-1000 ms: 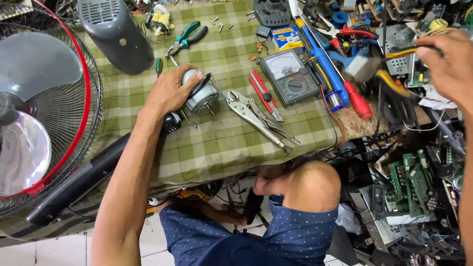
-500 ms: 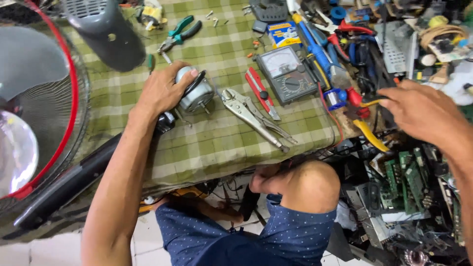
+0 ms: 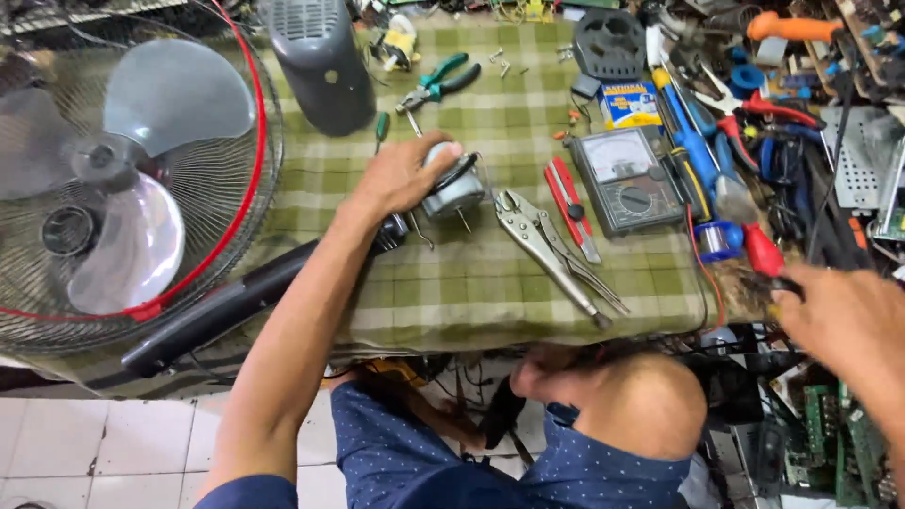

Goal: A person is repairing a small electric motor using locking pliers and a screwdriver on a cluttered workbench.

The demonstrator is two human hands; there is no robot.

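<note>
My left hand rests on a small silver fan motor with a black strap, gripping it against the green checked cloth. Thin metal pins stick out from the motor's underside. My right hand is blurred at the table's right edge. Its fingertips sit beside a red-handled tool and a dark tip; whether it holds anything is unclear. Silver locking pliers lie just right of the motor.
A standing fan with a red-rimmed cage lies on the left, with a grey housing behind it. A red utility knife, an analogue multimeter, green-handled pliers and tangled tools crowd the right. Circuit boards sit low right, near my knee.
My right hand came down from the cluttered far right, where it held a yellow wire, to the table's near right edge. My left hand stayed on the motor.
</note>
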